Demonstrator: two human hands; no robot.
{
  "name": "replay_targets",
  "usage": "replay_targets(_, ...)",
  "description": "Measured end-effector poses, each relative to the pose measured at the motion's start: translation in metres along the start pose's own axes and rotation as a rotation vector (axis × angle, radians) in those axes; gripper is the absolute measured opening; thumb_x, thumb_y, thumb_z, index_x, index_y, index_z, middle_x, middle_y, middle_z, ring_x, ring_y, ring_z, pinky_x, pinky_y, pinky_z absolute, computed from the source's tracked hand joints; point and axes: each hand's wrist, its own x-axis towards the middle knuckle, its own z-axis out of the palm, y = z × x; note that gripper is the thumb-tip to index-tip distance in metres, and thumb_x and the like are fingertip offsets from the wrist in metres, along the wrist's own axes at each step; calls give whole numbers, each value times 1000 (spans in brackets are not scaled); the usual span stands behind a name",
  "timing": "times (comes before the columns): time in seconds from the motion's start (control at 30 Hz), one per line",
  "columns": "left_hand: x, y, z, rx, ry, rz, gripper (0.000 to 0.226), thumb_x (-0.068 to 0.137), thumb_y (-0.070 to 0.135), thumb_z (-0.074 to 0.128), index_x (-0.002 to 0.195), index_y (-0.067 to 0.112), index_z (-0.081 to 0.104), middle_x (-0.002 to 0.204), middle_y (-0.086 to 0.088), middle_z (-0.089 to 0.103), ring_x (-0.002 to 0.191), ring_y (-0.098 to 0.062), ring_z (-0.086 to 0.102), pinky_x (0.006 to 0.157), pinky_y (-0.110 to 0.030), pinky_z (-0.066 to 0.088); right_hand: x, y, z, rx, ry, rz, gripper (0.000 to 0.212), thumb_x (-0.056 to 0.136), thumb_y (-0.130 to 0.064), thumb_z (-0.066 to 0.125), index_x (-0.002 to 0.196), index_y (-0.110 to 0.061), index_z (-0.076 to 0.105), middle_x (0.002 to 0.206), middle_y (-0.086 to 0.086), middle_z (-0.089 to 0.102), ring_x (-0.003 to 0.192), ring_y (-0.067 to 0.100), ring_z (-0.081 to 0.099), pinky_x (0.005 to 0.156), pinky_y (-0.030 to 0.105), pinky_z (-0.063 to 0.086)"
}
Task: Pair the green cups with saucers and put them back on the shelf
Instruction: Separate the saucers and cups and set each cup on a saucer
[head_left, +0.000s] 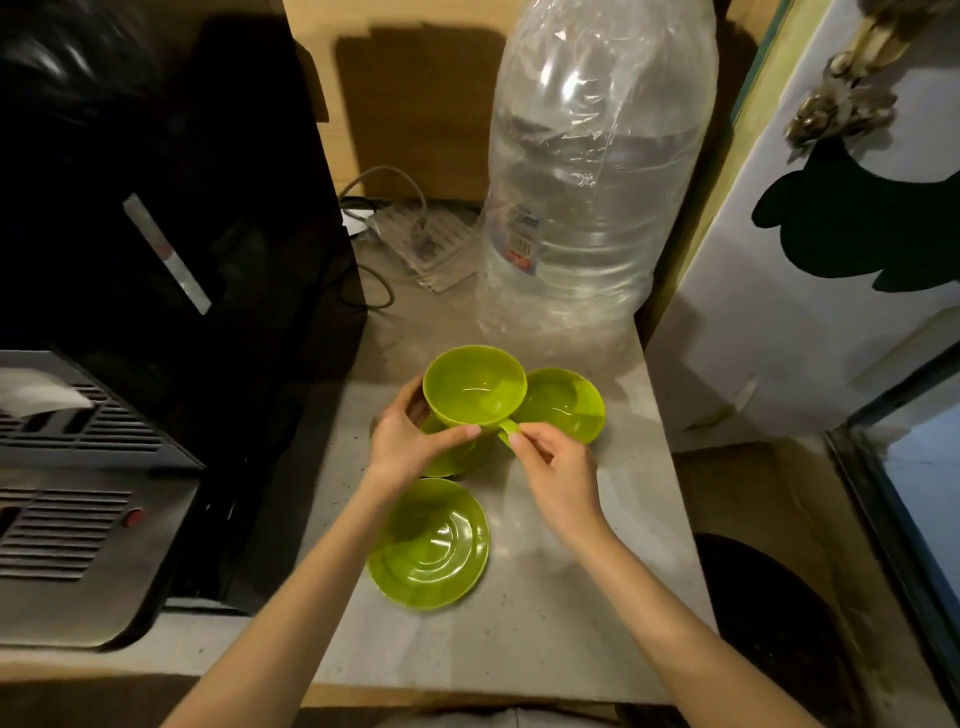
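A green cup (474, 387) is held over a green saucer (454, 460) that shows only partly beneath it and my left hand. My left hand (408, 441) grips the cup's side, thumb on its near wall. My right hand (553, 470) pinches the cup's handle. A second green cup (563, 405) stands just right of the first, touching or nearly touching it. A second green saucer (430, 543), with nothing on it, lies on the grey counter (519, 623) nearer to me.
A big clear plastic water bottle (597, 182) stands at the back of the counter. A black appliance (156, 234) and a metal vented one (78, 493) fill the left. Cables and a power strip (415, 239) lie at the back. The counter's right edge drops off.
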Motion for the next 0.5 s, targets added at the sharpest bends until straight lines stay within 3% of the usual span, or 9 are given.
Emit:
replay_targets(0.1, -3, -12, -10, 29, 45, -35, 88, 53, 15, 86, 129, 10, 43, 127, -8, 57, 115, -17, 54, 95, -25, 43, -1, 4, 12, -65, -60, -8, 16, 86, -13, 60, 92, -2, 69, 88, 19, 72, 85, 33, 66, 75, 42, 51)
replay_targets(0.17, -5, -20, -15, 70, 76, -48, 91, 49, 21, 88, 129, 12, 44, 126, -7, 58, 115, -18, 56, 97, -28, 45, -1, 7, 20, -115, -88, -19, 17, 86, -13, 59, 95, -1, 69, 89, 18, 73, 83, 29, 66, 74, 39, 50)
replay_targets(0.5, -6, -37, -19, 119, 109, -92, 94, 50, 26, 88, 131, 17, 42, 132, -7, 55, 118, -20, 54, 99, -34, 46, 1, 13, 32, -228, -150, -33, 22, 87, -14, 57, 102, -1, 67, 94, 18, 72, 86, 30, 65, 78, 41, 50)
